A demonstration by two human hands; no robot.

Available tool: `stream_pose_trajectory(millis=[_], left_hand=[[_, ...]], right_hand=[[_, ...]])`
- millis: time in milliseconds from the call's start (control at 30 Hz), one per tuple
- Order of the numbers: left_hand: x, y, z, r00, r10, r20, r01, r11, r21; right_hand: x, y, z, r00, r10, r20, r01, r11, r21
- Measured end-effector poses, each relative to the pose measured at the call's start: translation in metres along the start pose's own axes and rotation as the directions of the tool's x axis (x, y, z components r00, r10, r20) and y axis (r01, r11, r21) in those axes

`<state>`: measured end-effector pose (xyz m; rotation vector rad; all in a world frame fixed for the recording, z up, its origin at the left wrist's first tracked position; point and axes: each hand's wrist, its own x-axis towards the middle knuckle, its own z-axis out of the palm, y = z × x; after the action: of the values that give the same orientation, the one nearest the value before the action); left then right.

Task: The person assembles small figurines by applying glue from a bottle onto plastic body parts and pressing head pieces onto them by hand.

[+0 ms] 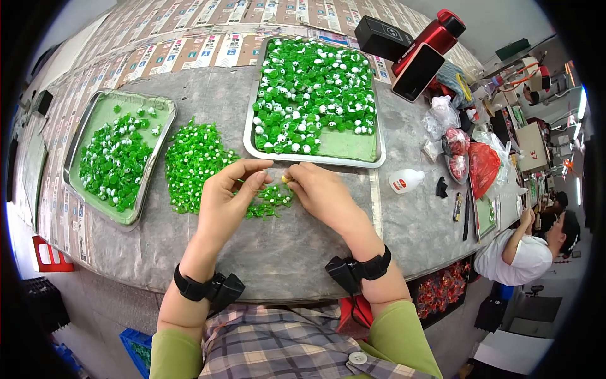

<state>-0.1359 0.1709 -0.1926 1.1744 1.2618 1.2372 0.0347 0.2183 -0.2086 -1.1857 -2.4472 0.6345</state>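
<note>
Green pieces (192,167) lie heaped left of centre; left hand (225,194) and right hand (323,193) curl mid-frame, thumbs near fingers, any hold indiscernible.

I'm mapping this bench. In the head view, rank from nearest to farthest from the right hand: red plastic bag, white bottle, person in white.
1. White bottle, right of the right hand.
2. Red plastic bag, farther right.
3. Person in white, far right, past the bench.

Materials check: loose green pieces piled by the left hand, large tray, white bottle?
Loose green pieces: probably plastic, glossy, with bright highlights.
Large tray: looks metal, silvery rim catching light.
White bottle: likely plastic, smooth and opaque; exact type unclear.
</note>
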Motion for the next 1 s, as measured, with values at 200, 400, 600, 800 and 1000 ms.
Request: stream_pose_trajectory(millis=[200, 400, 600, 800, 1000], left_hand=[[-0.002, 0.003, 0.005, 0.999, -0.012, 0.044, 0.015, 0.997, -0.076], [-0.008, -0.002, 0.018, 0.992, -0.04, 0.119, 0.044, 0.998, -0.035], [-0.017, -0.005, 0.032, 0.994, 0.018, 0.105, -0.015, 1.0, -0.024], [-0.019, -0.002, 0.029, 0.961, 0.276, 0.006, -0.272, 0.94, 0.208], [-0.019, 0.0, 0.024, 0.915, 0.402, -0.024, -0.376, 0.875, 0.305]], right_hand=[[-0.003, 0.001, -0.002, 0.998, 0.067, 0.009, -0.066, 0.997, -0.034], [-0.012, 0.001, -0.015, 0.987, 0.099, -0.127, -0.08, 0.987, 0.143], [-0.018, -0.016, -0.025, 0.976, 0.217, 0.01, -0.147, 0.626, 0.766], [-0.017, -0.023, -0.008, 0.978, 0.199, 0.066, -0.114, 0.244, 0.963], [-0.021, -0.03, -0.012, 0.971, 0.219, 0.099, -0.132, 0.145, 0.981]])
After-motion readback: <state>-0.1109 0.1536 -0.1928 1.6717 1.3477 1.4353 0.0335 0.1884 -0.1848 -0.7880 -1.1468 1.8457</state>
